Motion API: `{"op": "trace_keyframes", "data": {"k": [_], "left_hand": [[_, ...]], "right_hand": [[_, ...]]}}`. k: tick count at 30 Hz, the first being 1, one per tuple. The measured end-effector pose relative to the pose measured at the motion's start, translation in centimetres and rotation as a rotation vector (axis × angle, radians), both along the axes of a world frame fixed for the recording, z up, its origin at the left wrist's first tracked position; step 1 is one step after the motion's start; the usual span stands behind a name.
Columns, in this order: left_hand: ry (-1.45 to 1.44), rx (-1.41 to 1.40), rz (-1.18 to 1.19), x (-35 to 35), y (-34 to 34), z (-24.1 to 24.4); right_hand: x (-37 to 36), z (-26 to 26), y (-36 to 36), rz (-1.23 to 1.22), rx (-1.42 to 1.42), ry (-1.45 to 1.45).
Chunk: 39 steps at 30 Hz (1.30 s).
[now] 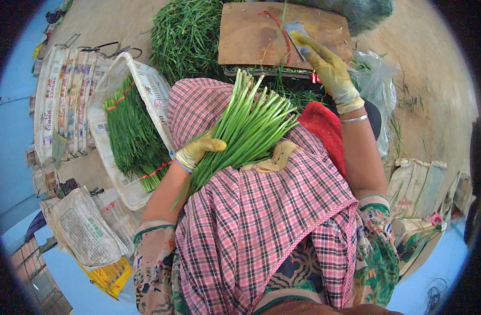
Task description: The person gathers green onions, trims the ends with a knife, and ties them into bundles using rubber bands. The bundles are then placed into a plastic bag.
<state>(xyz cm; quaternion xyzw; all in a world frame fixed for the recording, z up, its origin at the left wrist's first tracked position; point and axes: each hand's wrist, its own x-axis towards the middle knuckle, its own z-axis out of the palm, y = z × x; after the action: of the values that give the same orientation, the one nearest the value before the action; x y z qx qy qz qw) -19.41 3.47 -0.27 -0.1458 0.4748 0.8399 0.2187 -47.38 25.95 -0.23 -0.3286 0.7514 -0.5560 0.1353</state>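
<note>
My left hand [201, 149], in a yellow-coated work glove, grips a loose bunch of garlic chives [244, 126]. The pale cut stem ends point up and away from me, and the leaves hang over my lap. My right hand [323, 65], gloved the same way, reaches over a brown wooden board [244, 35]. Its fingers lie over a flat metal blade [296, 26]; whether they grip it or just rest on it is unclear. Beside the blade lies a red tie [275, 17]. A pink checked apron [256, 212] covers my lap.
At left, a white plastic crate [132, 202] holds chive bundles [132, 138] bound with red ties. Stacked crates [65, 106] stand beyond it. Loose chives [185, 39] are heaped beside the board. A clear plastic bag [378, 86] and a red cloth [325, 126] are at right.
</note>
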Motion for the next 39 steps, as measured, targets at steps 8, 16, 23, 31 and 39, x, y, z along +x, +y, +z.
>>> {"op": "trace_keyframes", "data": {"k": [8, 16, 23, 31, 39], "left_hand": [[-0.044, 0.192, 0.027, -0.7, 0.7, 1.7], [-0.061, 0.093, 0.064, -0.5, 1.9, 1.4], [-0.094, 0.061, 0.124, 0.0, 2.1, -0.1], [-0.096, -0.045, 0.155, 0.4, 2.3, 0.5], [0.013, -0.153, -0.043, -1.2, 2.7, 2.0]], "right_hand": [[6.5, 1.2, -6.3, 0.468, 0.235, 0.09], [0.5, -1.3, 3.0, 0.176, 0.152, -0.448], [5.0, -4.5, 8.9, 0.327, 0.98, 0.313], [2.4, -6.0, 9.5, -0.238, 0.204, -0.473], [7.3, 3.8, 0.3, 0.188, -0.287, -0.128]]}}
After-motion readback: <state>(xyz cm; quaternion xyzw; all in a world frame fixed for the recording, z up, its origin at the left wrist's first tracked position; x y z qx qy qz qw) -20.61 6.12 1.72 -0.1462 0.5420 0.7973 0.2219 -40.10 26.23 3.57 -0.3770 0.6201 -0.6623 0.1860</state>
